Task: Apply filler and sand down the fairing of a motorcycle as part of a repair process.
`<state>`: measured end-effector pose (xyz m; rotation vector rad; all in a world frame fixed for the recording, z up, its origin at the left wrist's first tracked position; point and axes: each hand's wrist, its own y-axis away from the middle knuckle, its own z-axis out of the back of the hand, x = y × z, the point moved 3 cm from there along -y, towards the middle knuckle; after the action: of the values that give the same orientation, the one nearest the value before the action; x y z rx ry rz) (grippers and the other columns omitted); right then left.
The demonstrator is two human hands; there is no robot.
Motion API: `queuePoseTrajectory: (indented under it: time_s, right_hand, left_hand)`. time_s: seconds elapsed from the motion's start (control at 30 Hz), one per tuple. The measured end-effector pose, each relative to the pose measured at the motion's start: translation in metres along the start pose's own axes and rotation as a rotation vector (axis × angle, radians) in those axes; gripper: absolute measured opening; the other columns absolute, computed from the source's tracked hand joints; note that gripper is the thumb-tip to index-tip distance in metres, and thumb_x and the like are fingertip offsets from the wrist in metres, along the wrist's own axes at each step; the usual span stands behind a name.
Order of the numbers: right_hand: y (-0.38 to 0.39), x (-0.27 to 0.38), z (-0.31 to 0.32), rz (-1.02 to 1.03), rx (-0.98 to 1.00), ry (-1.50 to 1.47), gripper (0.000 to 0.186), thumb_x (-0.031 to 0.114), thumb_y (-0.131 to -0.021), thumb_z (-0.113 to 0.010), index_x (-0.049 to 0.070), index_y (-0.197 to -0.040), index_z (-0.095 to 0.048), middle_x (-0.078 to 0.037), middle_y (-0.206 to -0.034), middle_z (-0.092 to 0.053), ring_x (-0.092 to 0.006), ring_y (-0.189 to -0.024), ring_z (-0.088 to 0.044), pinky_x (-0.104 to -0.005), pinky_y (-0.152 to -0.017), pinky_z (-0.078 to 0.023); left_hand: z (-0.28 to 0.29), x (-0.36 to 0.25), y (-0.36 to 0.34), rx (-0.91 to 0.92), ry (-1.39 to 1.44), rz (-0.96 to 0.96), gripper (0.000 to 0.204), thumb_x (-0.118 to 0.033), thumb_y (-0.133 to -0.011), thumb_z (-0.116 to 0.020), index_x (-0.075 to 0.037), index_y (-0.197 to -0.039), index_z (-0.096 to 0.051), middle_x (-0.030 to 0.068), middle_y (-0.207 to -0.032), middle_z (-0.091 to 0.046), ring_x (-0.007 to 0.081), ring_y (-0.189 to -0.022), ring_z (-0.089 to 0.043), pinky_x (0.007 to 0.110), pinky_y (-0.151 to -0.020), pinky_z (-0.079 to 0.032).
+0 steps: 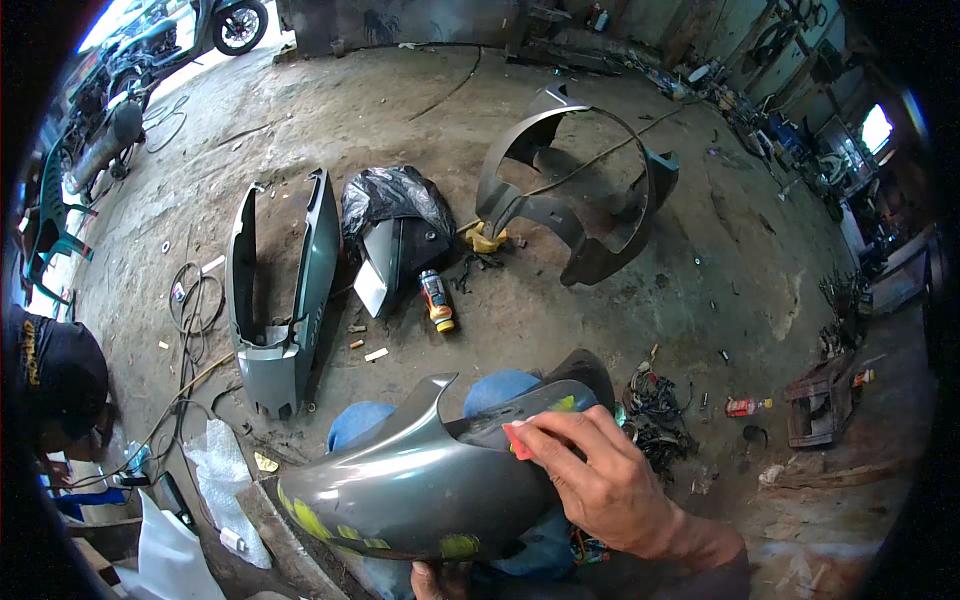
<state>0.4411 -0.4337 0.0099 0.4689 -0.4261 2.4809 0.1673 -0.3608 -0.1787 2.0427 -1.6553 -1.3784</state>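
A glossy grey motorcycle body panel (400, 490) rests across my lap, its lower edge marked with several yellow-green patches. My left hand (428, 580) grips that lower edge from underneath; only the thumb and a little of the hand show. Between the thumb and fingers of my right hand (595, 475) is a small flat red piece (518, 440), whose exact kind I cannot make out. It is held against or just over the panel's upper right part, close to another yellow-green patch (564, 403).
Ahead lie a U-shaped grey tail panel (330, 270), a panel under a black plastic bag (400, 200), a bottle (437, 300) and a large curved fairing (585, 235). A capped person (65, 370) is at left. Wiring (655, 410) and a wooden crate (820, 400) are at right.
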Motion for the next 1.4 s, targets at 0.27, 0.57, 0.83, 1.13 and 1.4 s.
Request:
queuePoseTrajectory:
  time_s: [0.27, 0.57, 0.83, 1.13, 1.4]
  right_hand:
    - [0.011, 0.006, -0.007, 0.022, 0.021, -0.069, 0.05, -0.001, -0.088, -0.076, 0.004, -0.137, -0.073, -0.009, -0.125, -0.068, -0.0267, -0.097, -0.064, -0.0371, -0.09, -0.058]
    - [0.021, 0.008, 0.004, -0.034, -0.089, -0.205, 0.037, 0.003, -0.091, -0.079, 0.004, -0.128, -0.077, -0.009, -0.113, -0.07, -0.0273, -0.092, -0.065, -0.0379, -0.083, -0.058]
    - [0.005, -0.002, 0.002, -0.103, -0.103, -0.083, 0.031, 0.006, -0.095, -0.079, 0.001, -0.126, -0.076, -0.01, -0.108, -0.07, -0.0289, -0.093, -0.066, -0.0406, -0.083, -0.058]
    - [0.015, 0.009, -0.004, -0.051, -0.101, -0.088, 0.037, 0.004, -0.094, -0.078, 0.0, -0.131, -0.074, -0.01, -0.108, -0.069, -0.0269, -0.091, -0.066, -0.0387, -0.083, -0.058]
    - [0.026, 0.008, 0.004, -0.081, -0.151, -0.148, 0.044, 0.001, -0.094, -0.076, 0.001, -0.138, -0.072, -0.012, -0.124, -0.069, -0.0267, -0.098, -0.068, -0.0373, -0.087, -0.059]
  left_hand:
    - [-0.016, -0.01, 0.001, 0.022, -0.054, -0.057, 0.072, -0.066, -0.11, -0.051, -0.013, -0.159, -0.05, 0.0056, -0.156, -0.056, 0.025, -0.131, -0.059, 0.041, -0.103, -0.051]
    - [-0.009, -0.005, -0.003, 0.07, -0.02, -0.044, 0.076, -0.063, -0.111, -0.05, -0.01, -0.164, -0.042, 0.0099, -0.162, -0.051, 0.0316, -0.147, -0.049, 0.049, -0.121, -0.038]
    - [-0.01, -0.006, 0.0, 0.044, -0.086, -0.069, 0.073, -0.061, -0.113, -0.046, -0.01, -0.164, -0.042, 0.0086, -0.162, -0.051, 0.0293, -0.147, -0.048, 0.047, -0.12, -0.038]
    - [-0.016, -0.012, -0.001, -0.071, -0.205, -0.128, 0.065, -0.065, -0.112, -0.047, -0.011, -0.144, -0.06, 0.003, -0.119, -0.066, 0.0164, -0.087, -0.056, 0.032, -0.071, -0.044]
    - [0.014, 0.004, -0.002, -0.023, -0.131, -0.037, 0.072, -0.067, -0.111, -0.044, -0.011, -0.157, -0.049, 0.0068, -0.142, -0.062, 0.0234, -0.116, -0.06, 0.037, -0.091, -0.049]
